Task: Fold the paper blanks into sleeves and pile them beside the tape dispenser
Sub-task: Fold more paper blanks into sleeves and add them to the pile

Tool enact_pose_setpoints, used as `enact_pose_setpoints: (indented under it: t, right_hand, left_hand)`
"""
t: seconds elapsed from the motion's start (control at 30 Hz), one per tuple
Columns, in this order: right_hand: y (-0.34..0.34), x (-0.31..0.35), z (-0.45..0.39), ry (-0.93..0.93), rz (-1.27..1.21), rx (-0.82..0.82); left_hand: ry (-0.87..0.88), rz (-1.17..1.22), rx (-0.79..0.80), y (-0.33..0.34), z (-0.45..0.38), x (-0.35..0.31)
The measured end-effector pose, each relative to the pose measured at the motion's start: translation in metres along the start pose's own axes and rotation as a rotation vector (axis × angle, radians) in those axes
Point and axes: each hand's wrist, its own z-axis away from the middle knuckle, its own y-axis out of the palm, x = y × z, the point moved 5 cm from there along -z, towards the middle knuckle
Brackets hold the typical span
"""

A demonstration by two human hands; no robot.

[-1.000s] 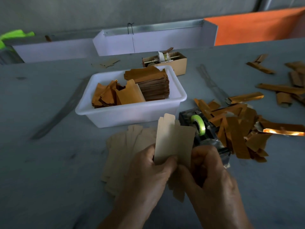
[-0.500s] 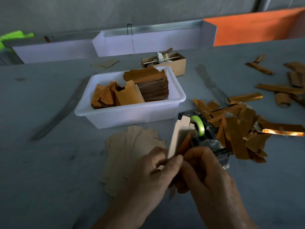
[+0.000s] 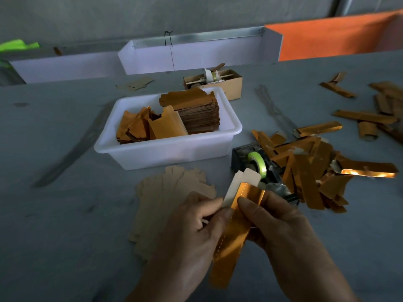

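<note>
Both hands hold one paper blank point(image 3: 234, 225) in front of me, folded lengthwise so its gold face shows and its pale back sticks up at the top. My left hand point(image 3: 192, 238) pinches its left edge; my right hand point(image 3: 281, 227) presses the fold from the right. The black tape dispenser point(image 3: 257, 166) with a green roll stands just beyond my right hand. A heap of folded gold sleeves point(image 3: 309, 171) lies to its right. Flat pale blanks point(image 3: 165, 197) are fanned on the table under my left hand.
A white plastic tub point(image 3: 165, 149) holding stacked and loose gold blanks stands behind the fanned pile. A small cardboard box point(image 3: 226, 83) sits farther back. More gold sleeves point(image 3: 375, 110) are scattered at the far right. A white partition point(image 3: 196, 55) and an orange panel point(image 3: 335, 35) edge the grey table.
The blank was flat with its pale back toward me; it is now folded over, gold side out. Both hands closed in on it and lowered it slightly.
</note>
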Motion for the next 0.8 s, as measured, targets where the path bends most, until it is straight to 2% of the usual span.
enact_pose_setpoints:
  t: [0.07, 0.13, 0.2, 0.3, 0.33, 0.4, 0.47, 0.5, 0.57, 0.6, 0.67, 0.73, 0.8]
  right_hand:
    - [0.001, -0.002, 0.000, 0.008, -0.023, 0.004]
    - [0.002, -0.003, -0.001, 0.012, -0.042, 0.002]
    - [0.001, -0.004, -0.001, 0.022, -0.052, -0.014]
    - [0.003, -0.004, -0.002, 0.025, -0.055, -0.032]
    - [0.003, -0.004, -0.002, 0.022, -0.051, -0.040]
    - [0.003, -0.005, -0.002, 0.017, -0.051, -0.052]
    - [0.004, -0.006, -0.001, 0.023, -0.068, -0.064]
    - [0.005, -0.006, 0.000, 0.031, -0.083, -0.065]
    - [0.007, -0.006, 0.001, 0.041, -0.096, -0.063]
    - [0.006, -0.008, 0.001, 0.044, -0.084, -0.073]
    - [0.003, -0.009, 0.000, 0.040, -0.063, -0.107]
    - [0.000, -0.009, 0.000, 0.036, -0.091, -0.126]
    - [0.001, -0.006, 0.000, 0.005, -0.167, -0.107]
  left_hand:
    - [-0.025, 0.032, -0.033, -0.001, -0.001, 0.001]
    - [0.008, -0.059, -0.084, 0.001, 0.000, 0.002]
    - [0.081, -0.249, -0.165, 0.002, 0.004, -0.005]
    - [0.133, -0.634, -0.048, 0.016, 0.009, -0.017]
    - [0.172, -0.734, -0.074, 0.021, 0.012, -0.017]
    - [0.222, -0.873, -0.115, 0.025, 0.012, -0.019]
    - [0.208, -0.921, -0.071, 0.028, 0.011, -0.023]
    - [0.216, -0.927, -0.065, 0.028, 0.011, -0.021]
    - [0.088, -0.910, -0.083, 0.028, 0.012, -0.015]
    - [0.087, -0.905, -0.031, 0.036, 0.016, -0.010]
    - [0.121, -0.869, -0.076, 0.038, 0.017, -0.011]
    - [0.258, -0.706, -0.080, 0.036, 0.020, -0.011]
    - [0.214, -0.441, -0.118, 0.023, 0.015, -0.003]
